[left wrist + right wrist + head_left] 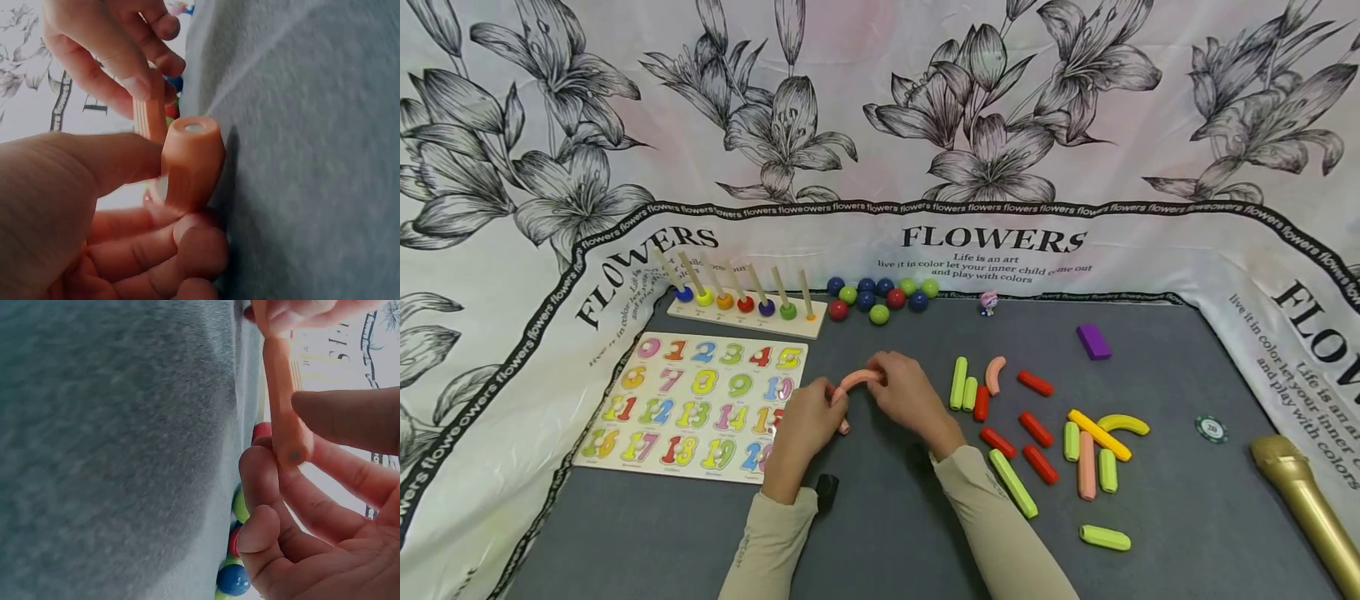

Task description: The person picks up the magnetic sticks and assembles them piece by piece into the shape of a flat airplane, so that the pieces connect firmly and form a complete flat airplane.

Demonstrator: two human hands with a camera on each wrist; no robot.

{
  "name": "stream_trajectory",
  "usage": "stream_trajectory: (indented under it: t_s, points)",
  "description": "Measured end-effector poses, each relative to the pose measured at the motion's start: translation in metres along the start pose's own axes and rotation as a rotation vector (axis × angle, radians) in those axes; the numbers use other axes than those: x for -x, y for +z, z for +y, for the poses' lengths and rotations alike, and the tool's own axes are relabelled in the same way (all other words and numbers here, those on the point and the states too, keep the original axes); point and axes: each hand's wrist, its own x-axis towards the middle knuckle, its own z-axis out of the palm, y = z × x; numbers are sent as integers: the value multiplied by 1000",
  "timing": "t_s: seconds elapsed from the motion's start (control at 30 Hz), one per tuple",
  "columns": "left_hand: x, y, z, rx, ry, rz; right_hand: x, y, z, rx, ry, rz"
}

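Left hand point(805, 419) pinches hollow-ended peach stick point(192, 164); right hand point(910, 396) pinches curved peach stick point(859, 377), near number puzzle board point(687, 383).

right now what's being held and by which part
The right hand holds a curved peach piece near one end; the left hand pinches what looks like another peach piece by its sides.

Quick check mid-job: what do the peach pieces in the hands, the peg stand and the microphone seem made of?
Peach pieces: probably moulded plastic, fairly matte, judging by even colour, ribbed sides and a neat end hole.
Peg stand: likely plain wood, low sheen, going by its pale tan colour.
Microphone: gold, metallic-looking finish; perhaps metal or coated plastic.
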Motion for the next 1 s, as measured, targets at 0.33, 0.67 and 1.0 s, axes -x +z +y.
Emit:
stream_trajectory:
  t_s: [0.33, 0.67, 1.0]
  points:
    - [-7, -5, 0, 24, -199, -4, 0, -8, 7, -80, 91, -13]
    - [-10, -10, -1, -8, -220, 4, 12, -31, 27, -139, 119, 34]
    - [-13, -9, -4, -1, -99, 32, 28, -60, 44, -205, 199, 83]
